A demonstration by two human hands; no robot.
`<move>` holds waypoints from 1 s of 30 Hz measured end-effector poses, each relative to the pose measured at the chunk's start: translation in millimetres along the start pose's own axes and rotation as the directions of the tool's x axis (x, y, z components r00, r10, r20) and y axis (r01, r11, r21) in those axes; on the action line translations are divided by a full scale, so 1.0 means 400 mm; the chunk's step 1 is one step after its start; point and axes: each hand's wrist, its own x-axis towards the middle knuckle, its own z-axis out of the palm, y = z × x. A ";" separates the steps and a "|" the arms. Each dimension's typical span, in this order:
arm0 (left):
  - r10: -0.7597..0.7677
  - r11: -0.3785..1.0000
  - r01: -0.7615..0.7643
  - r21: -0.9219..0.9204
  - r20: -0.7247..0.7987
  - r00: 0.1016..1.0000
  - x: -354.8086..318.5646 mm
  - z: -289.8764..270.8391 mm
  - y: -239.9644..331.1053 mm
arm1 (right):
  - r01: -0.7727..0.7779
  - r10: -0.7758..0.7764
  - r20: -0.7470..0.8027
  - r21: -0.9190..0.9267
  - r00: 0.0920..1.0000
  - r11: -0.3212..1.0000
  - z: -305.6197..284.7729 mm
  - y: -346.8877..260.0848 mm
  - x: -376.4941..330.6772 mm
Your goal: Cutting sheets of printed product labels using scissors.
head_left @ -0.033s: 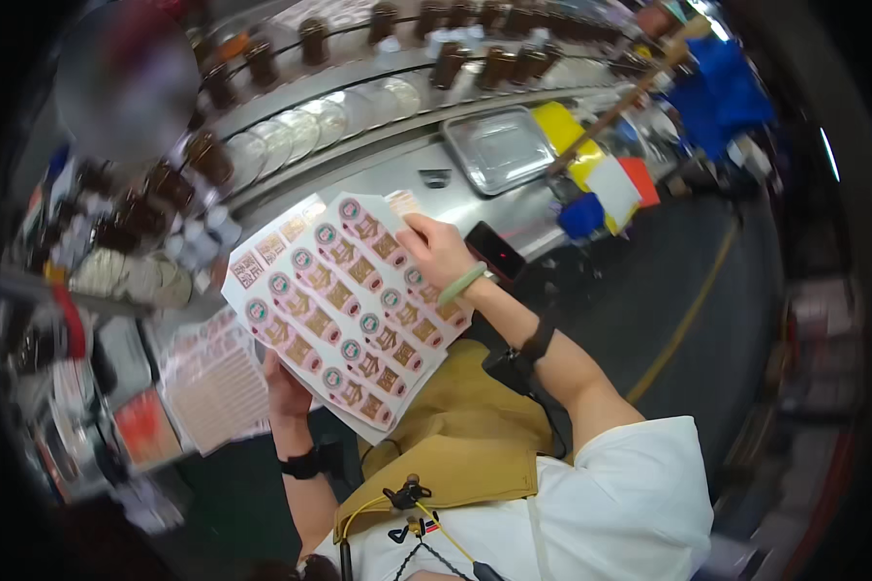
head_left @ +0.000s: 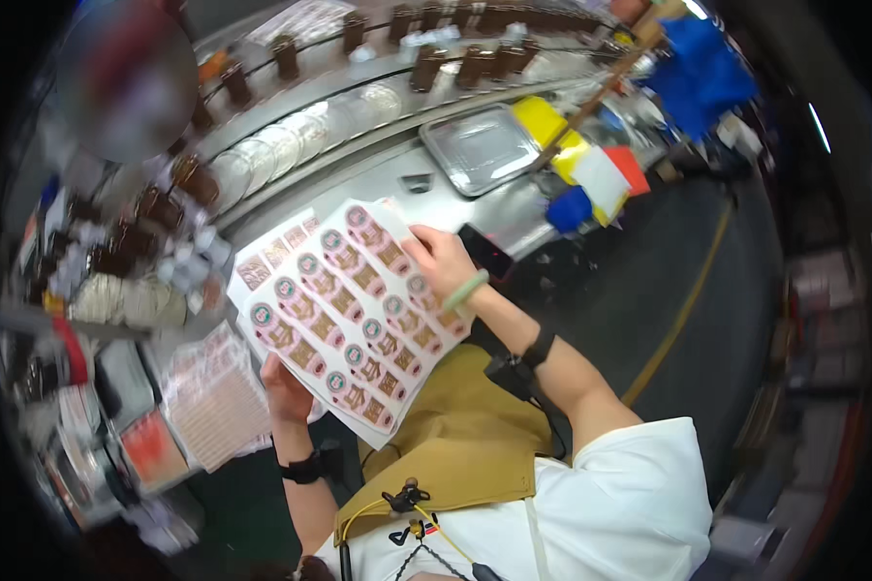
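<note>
A white sheet of printed stickers (head_left: 351,324), with pink and brown label shapes and round green marks, is held tilted in front of my body. More sheets lie underneath, with their edges showing at the upper left. My left hand (head_left: 286,389) grips the sheets by the lower left edge, its fingers partly hidden below. At the right edge, my right hand (head_left: 443,263) pinches the sheets, thumb on top. A green bangle (head_left: 467,290) circles the right wrist. Just beyond that hand, a dark phone-like device (head_left: 486,252) lies by the edge of the metal table.
Clear plastic bags of printed sheets (head_left: 218,407) lie left of my left hand. A clear rectangular tray (head_left: 480,147) sits on the metal table (head_left: 358,184). Behind run rows of brown jars (head_left: 428,68) and clear round discs (head_left: 305,136). Yellow sheets (head_left: 543,121) and blue cloth (head_left: 702,77) are at right.
The sheets have turned and tilted slightly in my hands, and my right hand sits a little lower and further right. The surroundings have shifted somewhat in view, as if my head moved.
</note>
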 end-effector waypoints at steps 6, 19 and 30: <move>-0.317 0.844 0.275 0.461 0.014 0.948 0.194 -0.041 0.017 | -0.249 0.308 -0.270 0.231 0.912 0.940 0.067 0.146 -0.180; -0.593 0.724 0.431 0.539 0.167 0.788 0.510 0.292 -0.311 | -0.095 0.418 -0.019 0.963 0.908 0.250 -0.341 0.335 -0.263; -0.576 0.471 0.534 0.703 -0.213 0.789 0.485 0.346 -0.454 | 0.255 0.630 -0.430 0.900 0.646 0.353 -0.941 1.035 0.299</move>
